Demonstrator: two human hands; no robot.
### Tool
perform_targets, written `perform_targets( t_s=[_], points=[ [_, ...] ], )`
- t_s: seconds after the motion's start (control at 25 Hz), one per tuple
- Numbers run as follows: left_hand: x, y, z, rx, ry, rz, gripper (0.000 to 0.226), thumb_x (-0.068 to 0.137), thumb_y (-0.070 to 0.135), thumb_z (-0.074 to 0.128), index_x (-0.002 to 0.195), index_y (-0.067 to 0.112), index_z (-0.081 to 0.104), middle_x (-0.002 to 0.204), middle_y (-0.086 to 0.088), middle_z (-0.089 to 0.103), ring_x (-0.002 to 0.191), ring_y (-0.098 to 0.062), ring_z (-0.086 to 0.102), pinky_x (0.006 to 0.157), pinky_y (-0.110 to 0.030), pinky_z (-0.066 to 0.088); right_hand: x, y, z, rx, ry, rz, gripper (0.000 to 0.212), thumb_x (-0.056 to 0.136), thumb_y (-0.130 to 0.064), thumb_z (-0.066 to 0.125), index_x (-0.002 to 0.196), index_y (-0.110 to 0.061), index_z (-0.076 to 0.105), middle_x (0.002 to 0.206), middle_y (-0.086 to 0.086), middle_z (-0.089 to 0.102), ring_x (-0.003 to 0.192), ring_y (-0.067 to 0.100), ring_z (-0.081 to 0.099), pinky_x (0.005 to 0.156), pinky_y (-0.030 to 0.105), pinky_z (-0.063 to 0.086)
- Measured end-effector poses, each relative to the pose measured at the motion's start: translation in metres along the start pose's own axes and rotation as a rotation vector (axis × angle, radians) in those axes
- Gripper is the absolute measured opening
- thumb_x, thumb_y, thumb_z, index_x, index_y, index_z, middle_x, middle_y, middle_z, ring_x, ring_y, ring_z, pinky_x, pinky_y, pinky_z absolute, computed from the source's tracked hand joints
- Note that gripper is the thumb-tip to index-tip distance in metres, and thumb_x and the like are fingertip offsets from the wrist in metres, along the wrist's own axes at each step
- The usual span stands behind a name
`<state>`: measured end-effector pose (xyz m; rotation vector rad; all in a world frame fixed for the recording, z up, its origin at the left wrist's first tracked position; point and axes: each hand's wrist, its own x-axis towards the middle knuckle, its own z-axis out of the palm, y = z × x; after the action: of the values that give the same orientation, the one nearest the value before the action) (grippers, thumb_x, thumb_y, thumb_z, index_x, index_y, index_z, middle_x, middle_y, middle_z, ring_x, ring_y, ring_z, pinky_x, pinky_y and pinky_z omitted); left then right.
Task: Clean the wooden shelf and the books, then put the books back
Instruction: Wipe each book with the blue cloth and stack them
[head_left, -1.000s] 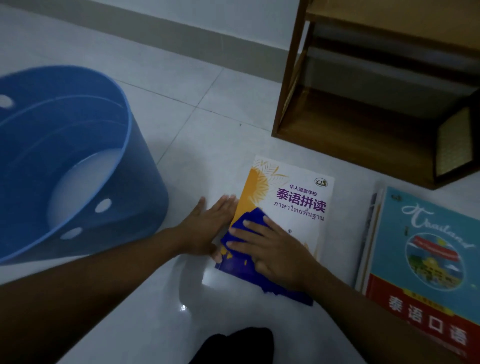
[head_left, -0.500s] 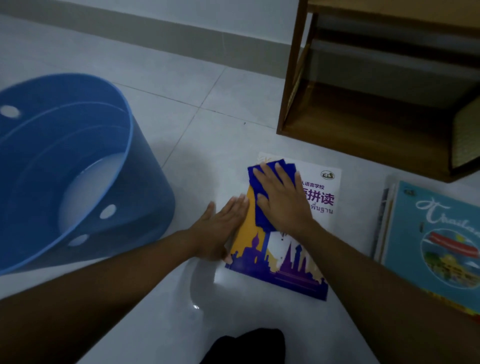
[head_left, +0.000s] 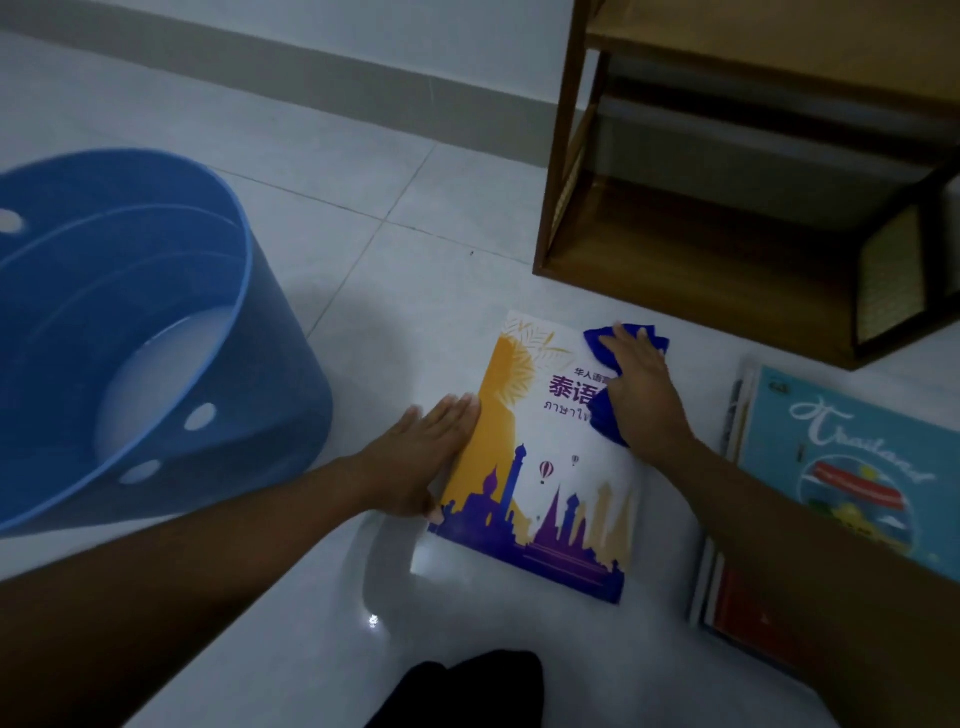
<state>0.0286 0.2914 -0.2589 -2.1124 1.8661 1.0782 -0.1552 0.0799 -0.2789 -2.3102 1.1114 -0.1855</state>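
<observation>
Now cloth (head_left: 603, 418) lies beneath right grip (head_left: 641, 395), atop the book (head_left: 540, 499).

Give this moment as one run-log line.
phase: book cleaning | right hand: presses blue cloth on cover, upper right | left hand: flat at book's left edge

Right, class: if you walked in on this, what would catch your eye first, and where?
The bright yellow-and-purple book lies flat on the floor at centre, the right hand pressing a blue cloth on its upper right corner. A big blue bucket sits at left.
</observation>
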Motion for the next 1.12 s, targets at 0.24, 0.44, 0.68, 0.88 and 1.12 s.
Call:
perform_targets(
  t_s=[0.24, 0.44, 0.68, 0.88, 1.12],
  points=[
    [0.015, 0.044, -0.005, -0.494, 0.465, -0.312, 0.075, 0.074, 0.043, 0.075, 0.130, 0.006, 0.043, 0.129, -0.015, 0.049, 0.116, -0.028, 0.051, 0.094, -0.035, 0.043, -0.018, 0.009, -0.054, 0.402, 0.267, 0.311, 0.048, 0.098, -0.004, 0.037, 0.145, -0.013, 0.037, 0.143, 0.011, 0.046, 0.123, 0.027, 0.048, 0.094, 0.024, 0.036],
    [0.039, 0.057, -0.001, -0.379, 0.364, -0.677, 0.101, 0.049, 0.053, 0.087, 0.123, 0.009, 0.036, 0.126, -0.015, 0.048, 0.116, -0.029, 0.049, 0.092, -0.039, 0.047, -0.044, 0.007, -0.064, 0.818, 0.349, 0.506, 0.045, 0.098, -0.007, 0.037, 0.139, -0.022, 0.045, 0.107, 0.009, 0.061, 0.074, 0.017, 0.057, 0.061, 0.031, 0.048],
    [0.030, 0.053, 0.000, -0.433, 0.343, -0.634, 0.100, 0.051, 0.056, 0.085, 0.123, 0.005, 0.039, 0.120, -0.012, 0.056, 0.106, -0.027, 0.059, 0.085, -0.038, 0.053, -0.061, 0.002, -0.071, 1.023, 0.350, 0.603, 0.039, 0.098, -0.009, 0.038, 0.131, -0.027, 0.049, 0.086, -0.001, 0.060, 0.069, 0.014, 0.056, 0.065, 0.034, 0.049],
    [0.022, 0.056, -0.011, -0.459, 0.238, -0.536, 0.081, 0.060, 0.060, 0.079, 0.118, 0.012, 0.049, 0.115, -0.005, 0.064, 0.097, -0.021, 0.064, 0.079, -0.033, 0.054, -0.065, -0.004, -0.080, 1.169, 0.283, 0.628, 0.027, 0.099, -0.010, 0.042, 0.119, -0.025, 0.054, 0.085, 0.002, 0.062, 0.066, 0.015, 0.060, 0.055, 0.029, 0.051],
    [0.008, 0.070, -0.004, -0.676, 0.420, -0.438, 0.047, 0.080, 0.044, 0.070, 0.107, 0.014, 0.046, 0.109, -0.004, 0.063, 0.092, -0.021, 0.064, 0.077, -0.038, 0.057, -0.077, -0.011, -0.080, 1.511, 0.188, 0.723, 0.012, 0.096, -0.018, 0.050, 0.095, -0.013, 0.061, 0.075, 0.004, 0.066, 0.060, 0.018, 0.064, 0.049, 0.028, 0.053]
  ],
)
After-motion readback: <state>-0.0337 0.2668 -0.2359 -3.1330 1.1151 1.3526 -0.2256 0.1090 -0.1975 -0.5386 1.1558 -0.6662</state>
